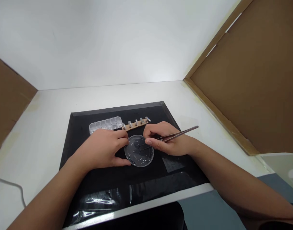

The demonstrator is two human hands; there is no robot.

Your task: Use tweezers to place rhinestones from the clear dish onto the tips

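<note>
A shallow round clear dish (139, 159) holds many tiny pale and shiny bits, perhaps rhinestones. My left hand (110, 147) grips its left rim, with the thumb at the lower edge and the fingers higher up. Metal tweezers (180, 134) are pinched in my right hand (164, 139). Their tips reach down into the dish; whether they hold a bit is too small to tell. Just behind the dish, several glittery false nail tips (136, 122) stand in a row on a tan strip (134, 126).
A clear compartment box (105, 124) with small bits lies behind my left hand. Everything rests on a black mat (108, 179) with shiny tape along its front. Brown boards (252, 76) flank the white table, and a grey cable (9, 182) runs at left.
</note>
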